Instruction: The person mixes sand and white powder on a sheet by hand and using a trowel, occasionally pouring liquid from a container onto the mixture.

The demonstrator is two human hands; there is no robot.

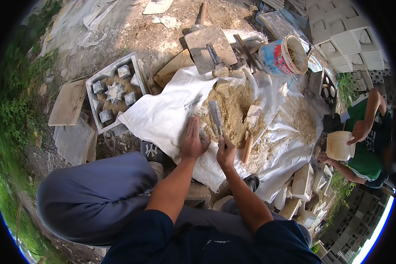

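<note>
"What did you have in your right hand (225, 153)?"

"A narrow trowel (215, 115). My fingers were closed around its near end, and the flat grey length of it pointed away from me, over the left part of the sand (237, 99)."

"And your left hand (194, 140)?"

"Open, fingers straight and close together, palm turned toward the trowel. I had it at the sand's left edge, over the white sack (158, 105); whether it pressed on anything, I couldn't tell."

"What lay around you?"

"A wooden-handled tool (247, 149) rested on the sand, right of the trowel, its handle toward me. Beyond the heap was a square board (201, 42) with a grip, and to its right a blue and red bucket (273, 59). Off to the left sat a grey frame (93, 103) with a star-shaped block (115, 92) among smaller blocks."

"Anyone near?"

"On the right a co-worker (361, 160) held a cream container (340, 146)."
</note>
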